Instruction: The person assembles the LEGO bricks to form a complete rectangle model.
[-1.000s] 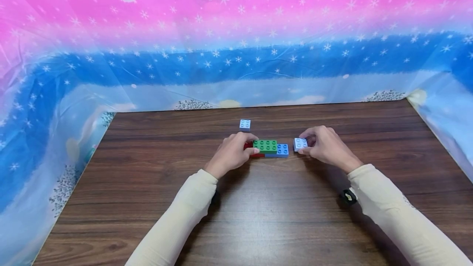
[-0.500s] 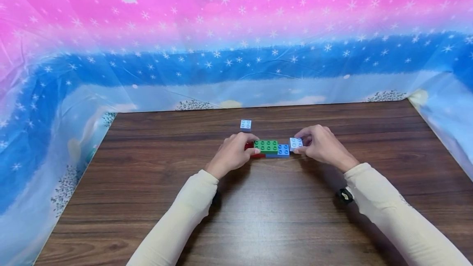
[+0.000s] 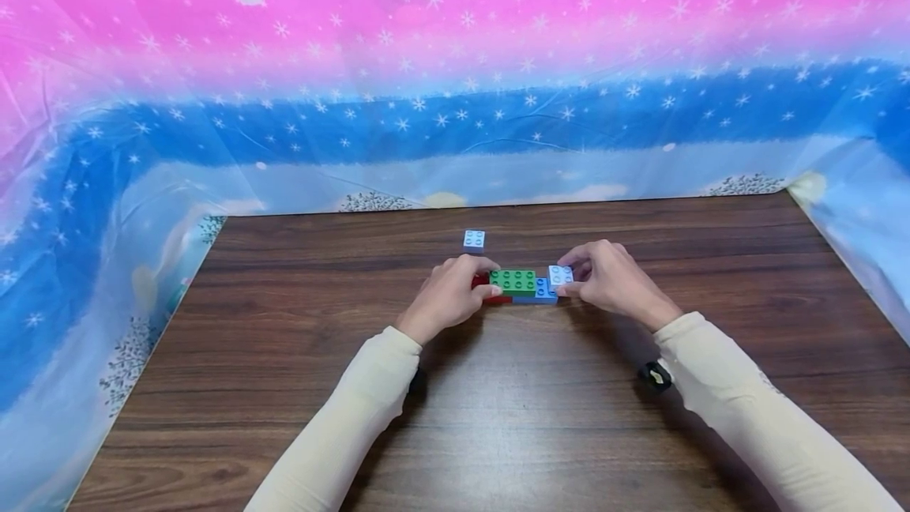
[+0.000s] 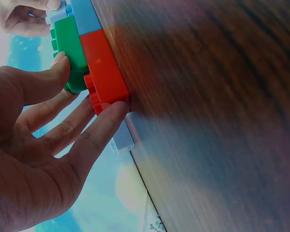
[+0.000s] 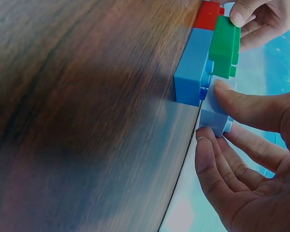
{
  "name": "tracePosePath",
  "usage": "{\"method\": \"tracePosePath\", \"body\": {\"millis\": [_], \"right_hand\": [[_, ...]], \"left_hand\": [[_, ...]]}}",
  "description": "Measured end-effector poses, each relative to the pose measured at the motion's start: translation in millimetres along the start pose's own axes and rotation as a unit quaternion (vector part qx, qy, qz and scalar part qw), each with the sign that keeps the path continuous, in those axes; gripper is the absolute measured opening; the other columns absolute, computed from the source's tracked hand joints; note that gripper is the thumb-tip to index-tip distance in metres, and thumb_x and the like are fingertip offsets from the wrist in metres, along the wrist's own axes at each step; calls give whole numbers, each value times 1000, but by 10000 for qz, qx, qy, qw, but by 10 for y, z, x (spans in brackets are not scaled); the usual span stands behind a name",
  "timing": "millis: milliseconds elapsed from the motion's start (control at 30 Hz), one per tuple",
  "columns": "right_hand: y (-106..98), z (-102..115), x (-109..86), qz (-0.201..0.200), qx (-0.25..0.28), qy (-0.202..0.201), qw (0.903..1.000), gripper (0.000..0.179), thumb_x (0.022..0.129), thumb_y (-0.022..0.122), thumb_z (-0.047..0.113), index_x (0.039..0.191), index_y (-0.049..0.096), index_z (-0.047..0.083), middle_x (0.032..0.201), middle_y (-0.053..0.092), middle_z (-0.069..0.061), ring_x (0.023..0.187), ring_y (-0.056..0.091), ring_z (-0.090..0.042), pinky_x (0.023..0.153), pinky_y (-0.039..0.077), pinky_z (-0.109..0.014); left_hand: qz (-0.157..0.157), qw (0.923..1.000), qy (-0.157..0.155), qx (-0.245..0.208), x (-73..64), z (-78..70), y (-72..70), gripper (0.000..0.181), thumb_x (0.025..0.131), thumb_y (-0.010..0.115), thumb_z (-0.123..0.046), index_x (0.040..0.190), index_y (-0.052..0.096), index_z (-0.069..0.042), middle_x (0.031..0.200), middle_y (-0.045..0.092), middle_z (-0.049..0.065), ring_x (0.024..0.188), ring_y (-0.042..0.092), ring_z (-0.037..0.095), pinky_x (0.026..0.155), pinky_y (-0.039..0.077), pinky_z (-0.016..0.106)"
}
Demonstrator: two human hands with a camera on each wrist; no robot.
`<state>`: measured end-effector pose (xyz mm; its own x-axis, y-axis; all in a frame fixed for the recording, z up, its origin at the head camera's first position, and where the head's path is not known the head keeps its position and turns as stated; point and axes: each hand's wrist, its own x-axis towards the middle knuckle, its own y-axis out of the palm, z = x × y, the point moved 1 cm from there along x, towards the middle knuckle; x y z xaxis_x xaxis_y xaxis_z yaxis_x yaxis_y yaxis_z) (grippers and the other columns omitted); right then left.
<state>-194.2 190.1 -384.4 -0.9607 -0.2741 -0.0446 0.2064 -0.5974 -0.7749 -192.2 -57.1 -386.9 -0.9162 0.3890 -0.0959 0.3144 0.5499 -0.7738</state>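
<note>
A green toy building brick (image 3: pixel 513 283) bridges a red brick (image 4: pixel 105 67) and a blue brick (image 5: pixel 192 67) that stand end to end on the table. My left hand (image 3: pixel 446 292) pinches the green brick with its thumb in front and fingers behind, while one fingertip touches the red brick's end. In my right hand (image 3: pixel 613 281), a small pale blue brick (image 5: pixel 216 112) is held between thumb and fingers. It sits over the blue brick's exposed studs, tilted a little and beside the green brick's end. Whether it touches the studs cannot be told.
Another small pale blue brick (image 3: pixel 474 239) lies on the wooden table (image 3: pixel 469 417) behind the left hand. A pink and blue snowflake-patterned cloth (image 3: pixel 455 125) hangs along the table's back and sides.
My right hand has moved left, carrying the pale blue brick from the right of the blue brick to above its studs. The left hand keeps its hold on the green brick.
</note>
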Motion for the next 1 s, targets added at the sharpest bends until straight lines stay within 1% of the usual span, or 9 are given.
{"method": "tracePosePath", "body": {"millis": [333, 767, 1000], "right_hand": [[27, 43, 20, 58, 65, -58, 9999, 35, 85, 83, 9, 115, 73, -3, 97, 73, -13, 86, 66, -23, 71, 52, -36], [53, 81, 34, 130, 86, -71, 9999, 33, 86, 81, 7, 116, 73, -3, 97, 73, -13, 87, 67, -23, 72, 53, -36], [66, 91, 41, 172, 135, -52, 9997, 32, 86, 81, 7, 116, 73, -3, 97, 73, -13, 87, 67, -23, 73, 53, -36]], "left_hand": [[-13, 10000, 28, -27, -1, -12, -11, 35, 99, 69, -24, 131, 68, -10, 119, 69, 4, 92, 60, 17, 85, 50, 39], [-27, 10000, 51, -15, -8, -7, -12, 35, 98, 70, -23, 130, 68, -11, 121, 69, 5, 93, 61, 18, 85, 51, 40], [-11, 10000, -1, -34, -1, -6, -5, 34, 98, 70, -23, 130, 69, -10, 120, 69, 5, 92, 61, 17, 85, 51, 39]]}}
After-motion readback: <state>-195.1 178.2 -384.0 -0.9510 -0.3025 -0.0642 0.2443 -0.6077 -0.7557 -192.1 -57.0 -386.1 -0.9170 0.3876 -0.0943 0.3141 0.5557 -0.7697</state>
